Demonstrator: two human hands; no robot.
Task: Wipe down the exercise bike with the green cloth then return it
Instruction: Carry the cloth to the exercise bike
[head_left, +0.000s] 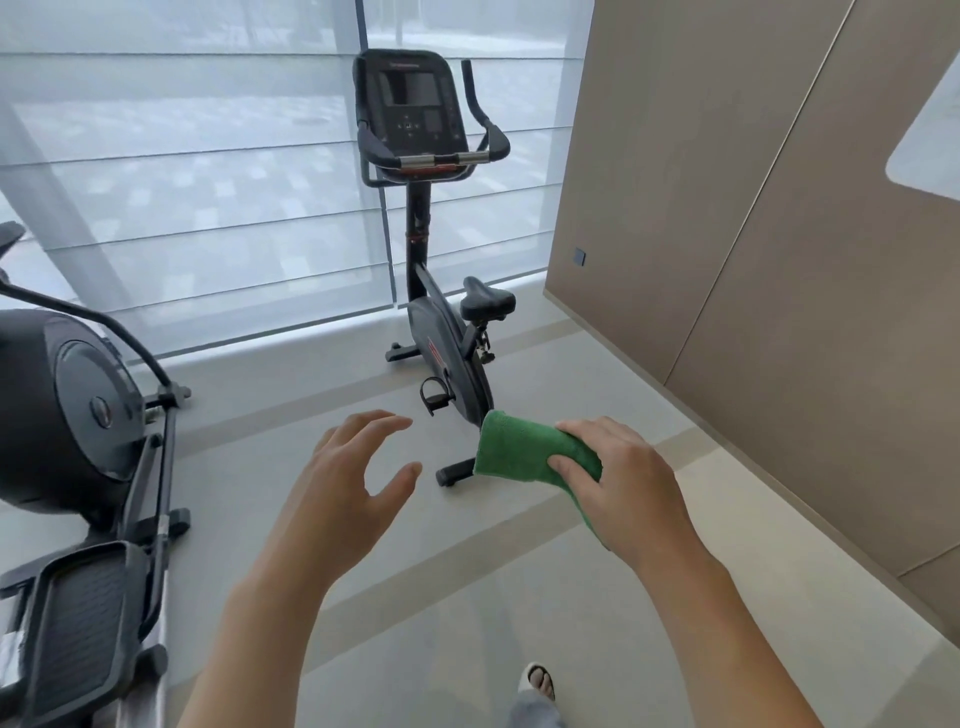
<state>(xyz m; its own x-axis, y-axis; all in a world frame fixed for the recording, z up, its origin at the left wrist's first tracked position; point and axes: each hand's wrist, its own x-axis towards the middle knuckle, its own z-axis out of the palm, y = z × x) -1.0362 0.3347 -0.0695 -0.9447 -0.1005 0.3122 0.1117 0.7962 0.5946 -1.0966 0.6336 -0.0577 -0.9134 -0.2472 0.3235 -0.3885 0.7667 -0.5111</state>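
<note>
Two bare forearms reach forward from the bottom edge, nearest the lens; below them, right of centre, a sandalled foot (540, 682) on the pale floor (467, 571).

Far left of the grip: a second machine, an elliptical trainer (78, 415), dark housing and footplate. Well apart from both hands, not part of the job.

Left hand (353, 467): empty. Fingers spread and loosely curved, thumb out, palm down. Touches nothing; hangs in the air just left of the cloth.

Beyond and between the two hands: exercise bike (447, 343), upright by the window blinds (208, 182). Console (410, 98) and handlebars highest, saddle (485, 301) lower right, pedal (436, 395) and rear foot closest to the grip. In the picture the cloth's far end overlaps the bike's lower housing; contact unlikely, since the bike stands farther off across the floor.

Right hand (618, 478): fingers and thumb curled round the green cloth (519, 452), which is folded into a thick pad. Most of the pad sticks out left of the knuckles; a bit trails under the palm.

Right of the grip: tan wall panels (779, 260).

Progress, as a judgement: cloth in hand, bike within a step, no wiping contact visible. Whether any surface is already wiped cannot be told. Apparently left: console, bars, saddle, frame, then returning the cloth; its home spot is not in view.
</note>
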